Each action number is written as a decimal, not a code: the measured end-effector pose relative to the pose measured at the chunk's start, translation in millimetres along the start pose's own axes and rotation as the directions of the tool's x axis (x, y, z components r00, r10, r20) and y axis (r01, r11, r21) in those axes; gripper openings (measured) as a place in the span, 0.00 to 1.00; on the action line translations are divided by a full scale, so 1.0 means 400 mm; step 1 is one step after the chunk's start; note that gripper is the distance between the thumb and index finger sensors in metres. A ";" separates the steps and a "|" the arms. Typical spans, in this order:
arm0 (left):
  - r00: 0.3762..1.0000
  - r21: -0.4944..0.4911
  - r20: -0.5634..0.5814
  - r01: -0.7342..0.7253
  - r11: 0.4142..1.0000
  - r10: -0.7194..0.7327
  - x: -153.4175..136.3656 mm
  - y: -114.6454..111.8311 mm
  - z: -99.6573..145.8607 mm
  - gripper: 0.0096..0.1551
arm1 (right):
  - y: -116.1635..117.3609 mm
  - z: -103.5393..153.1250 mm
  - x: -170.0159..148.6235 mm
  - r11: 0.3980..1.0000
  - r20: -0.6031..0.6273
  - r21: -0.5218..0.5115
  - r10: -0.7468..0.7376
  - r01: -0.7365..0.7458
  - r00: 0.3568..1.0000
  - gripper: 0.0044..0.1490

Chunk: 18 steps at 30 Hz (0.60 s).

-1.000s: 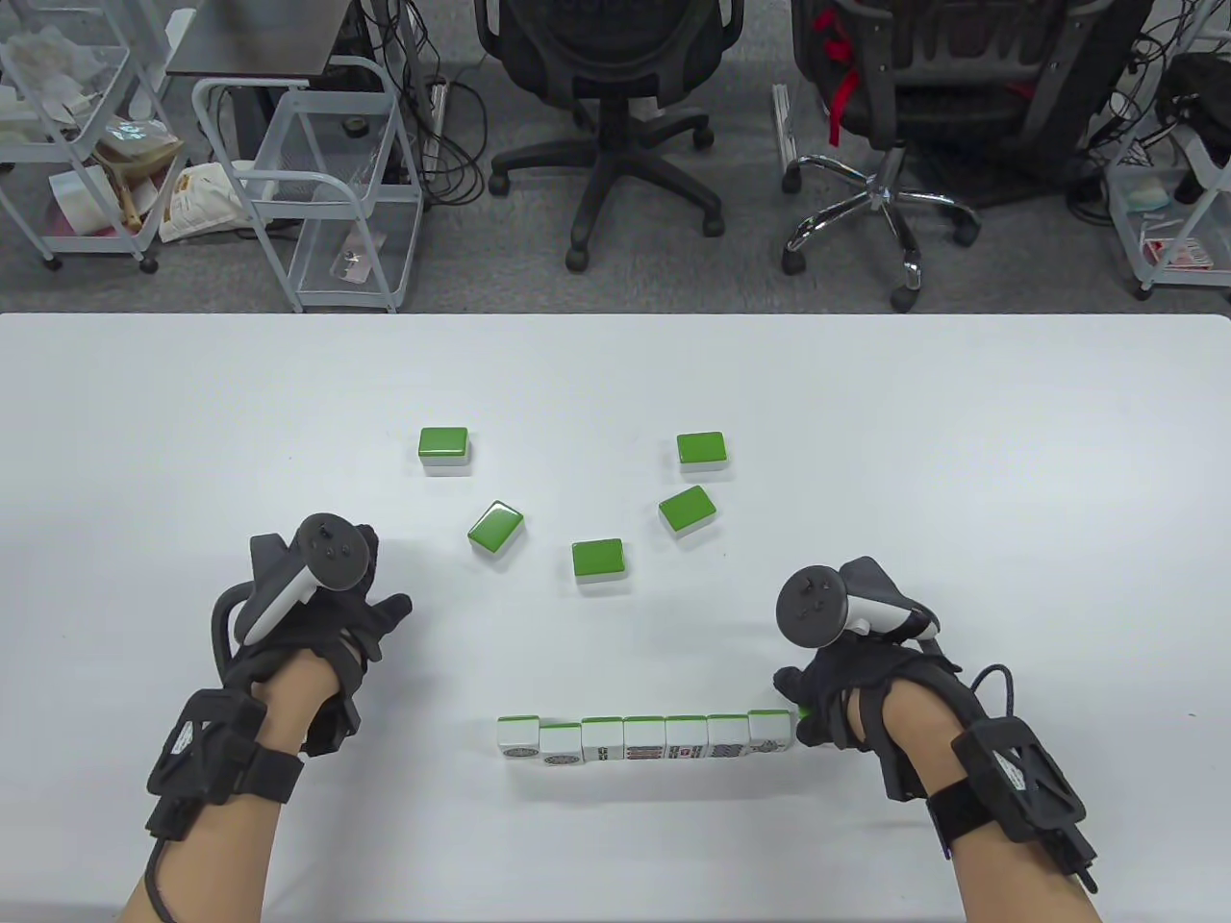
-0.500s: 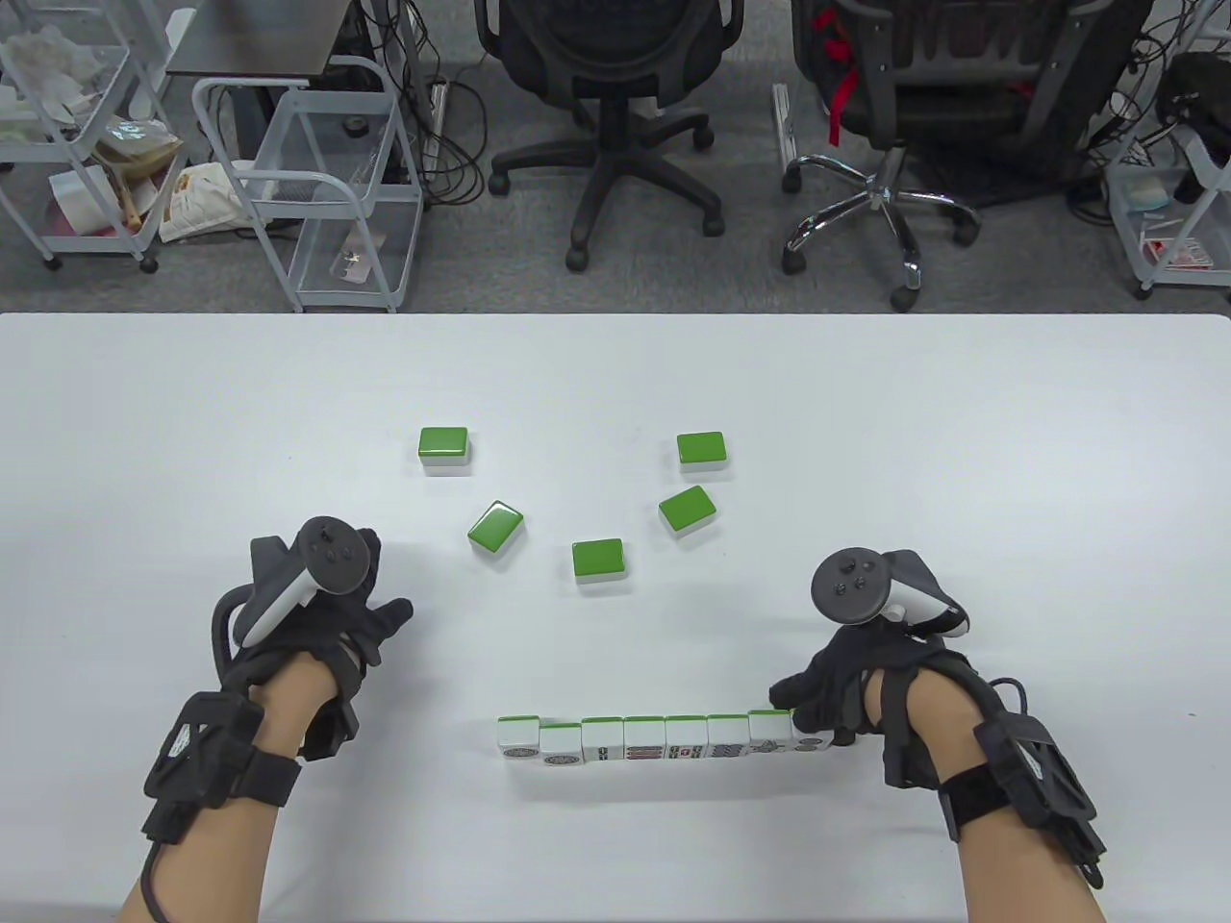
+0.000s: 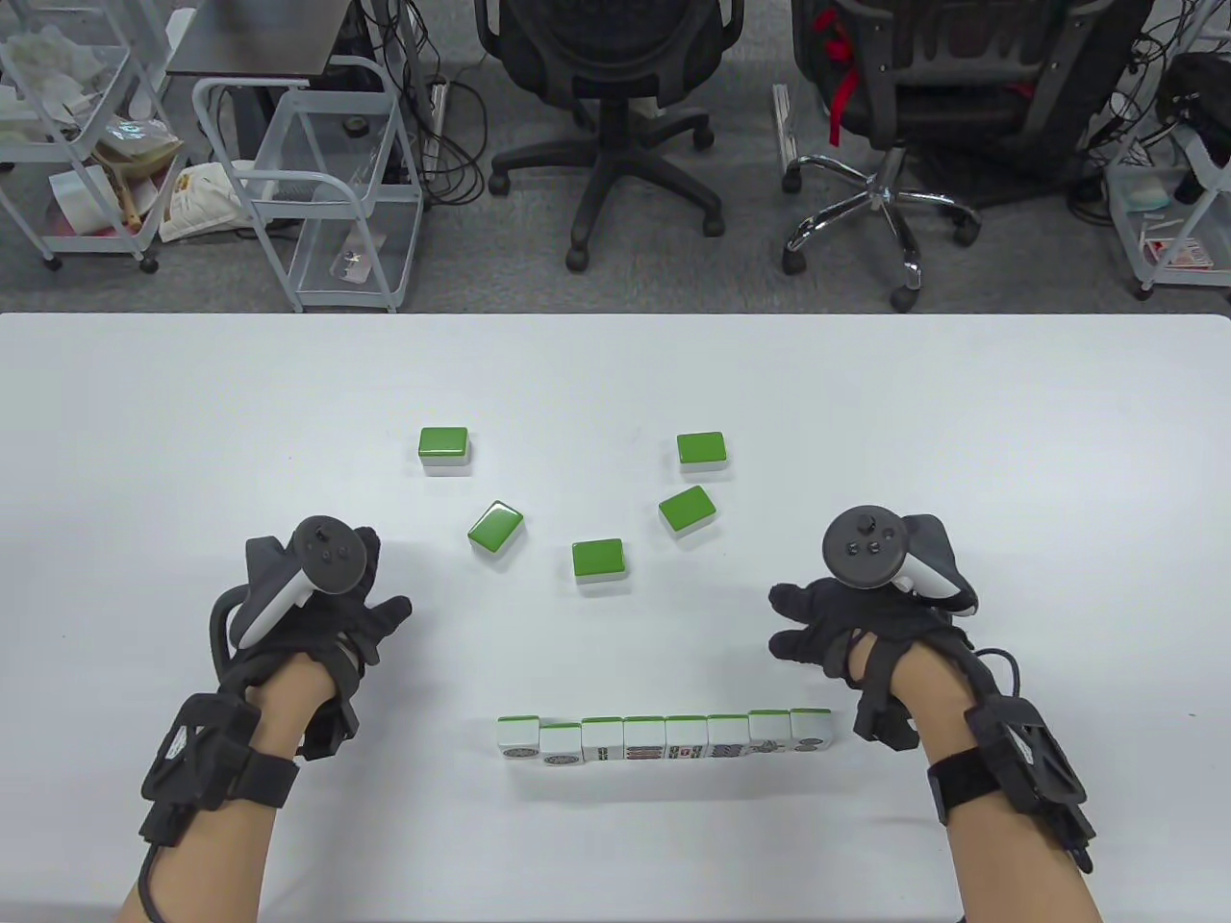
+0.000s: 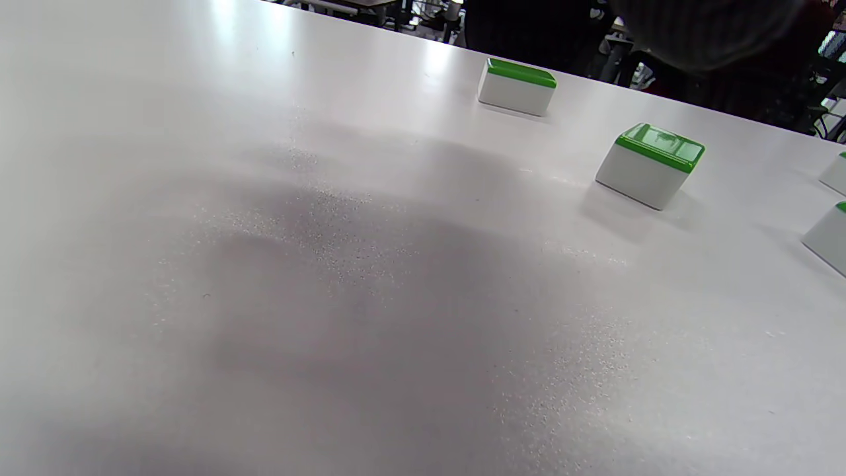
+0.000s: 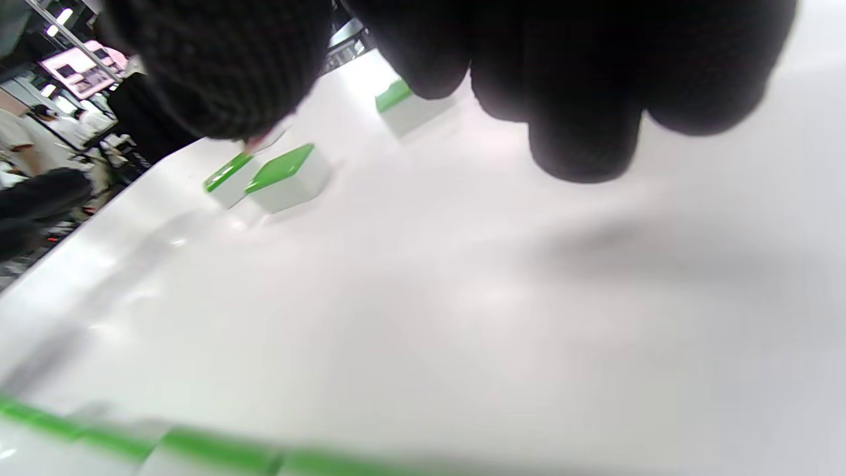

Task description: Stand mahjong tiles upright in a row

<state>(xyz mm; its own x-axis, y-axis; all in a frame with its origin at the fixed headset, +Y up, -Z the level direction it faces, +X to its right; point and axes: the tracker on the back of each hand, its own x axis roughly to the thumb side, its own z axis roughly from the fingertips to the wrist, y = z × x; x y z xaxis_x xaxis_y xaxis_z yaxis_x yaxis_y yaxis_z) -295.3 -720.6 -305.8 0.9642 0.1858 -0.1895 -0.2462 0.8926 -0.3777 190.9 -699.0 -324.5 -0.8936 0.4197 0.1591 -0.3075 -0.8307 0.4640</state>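
Observation:
A row of several upright mahjong tiles [image 3: 664,738] stands near the table's front edge, faces toward me. It shows blurred at the bottom of the right wrist view [image 5: 198,449]. Several loose tiles lie green back up further out, among them one [image 3: 597,560] nearest the row and one [image 3: 688,510] to its right. My right hand [image 3: 791,625] hovers just beyond the row's right end, fingers [image 5: 575,99] spread, holding nothing. My left hand [image 3: 380,615] rests on the table left of the row, empty, near a tilted loose tile [image 3: 495,526].
Two more loose tiles lie further out at the left [image 3: 443,447] and right [image 3: 700,450]. The left wrist view shows two of the loose tiles [image 4: 651,162] [image 4: 517,86]. Office chairs and wire carts stand beyond the white table's [image 3: 192,433] far edge.
My right hand set a tile upright at the row's right end, let go, and moved away from the row with fingers spread. My left hand has hardly moved.

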 end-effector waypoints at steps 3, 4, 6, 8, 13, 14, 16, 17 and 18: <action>1.000 -0.003 -0.001 -0.003 1.000 0.003 -0.001 0.000 0.000 0.52 | -0.015 -0.036 0.040 0.987 -0.047 -0.015 0.158 -0.159 0.986 0.46; 1.000 -0.005 -0.001 -0.002 1.000 0.002 -0.002 0.000 0.000 0.52 | -0.019 -0.054 0.058 0.978 -0.078 -0.003 0.208 -0.209 0.975 0.46; 1.000 -0.005 -0.001 -0.004 1.000 0.004 -0.002 0.000 0.001 0.52 | -0.024 -0.084 0.085 0.961 -0.110 -0.022 0.273 -0.277 0.956 0.47; 1.000 0.001 0.003 -0.009 1.000 0.009 -0.003 0.001 0.002 0.52 | -0.022 -0.114 0.110 0.947 -0.138 -0.040 0.310 -0.318 0.941 0.49; 1.000 0.000 0.008 -0.013 1.000 0.013 -0.002 0.000 0.001 0.52 | -0.004 -0.204 0.173 0.914 -0.217 -0.064 0.379 -0.401 0.899 0.51; 1.000 0.001 0.009 -0.012 1.000 0.012 -0.001 -0.001 0.001 0.52 | 0.001 -0.223 0.185 0.909 -0.240 -0.085 0.378 -0.408 0.894 0.50; 1.000 0.007 0.013 -0.013 1.000 0.013 -0.002 0.000 0.000 0.52 | 0.012 -0.255 0.203 0.898 -0.286 -0.150 0.361 -0.414 0.888 0.50; 1.000 0.011 0.014 -0.017 1.000 0.016 -0.002 0.000 -0.001 0.52 | 0.016 -0.264 0.207 0.894 -0.298 -0.164 0.358 -0.417 0.885 0.49; 1.000 0.020 0.016 -0.023 1.000 0.023 -0.002 0.001 -0.001 0.51 | 0.023 -0.278 0.209 0.888 -0.319 -0.176 0.356 -0.424 0.878 0.49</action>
<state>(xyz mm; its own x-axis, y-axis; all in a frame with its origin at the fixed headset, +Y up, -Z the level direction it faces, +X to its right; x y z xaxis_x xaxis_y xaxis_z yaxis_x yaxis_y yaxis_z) -296.2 -720.4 -306.1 0.9598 0.2123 -0.1836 -0.2662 0.8962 -0.3551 77.1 -712.2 -403.8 -0.9987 -0.0439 0.0269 0.0482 -0.9804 0.1913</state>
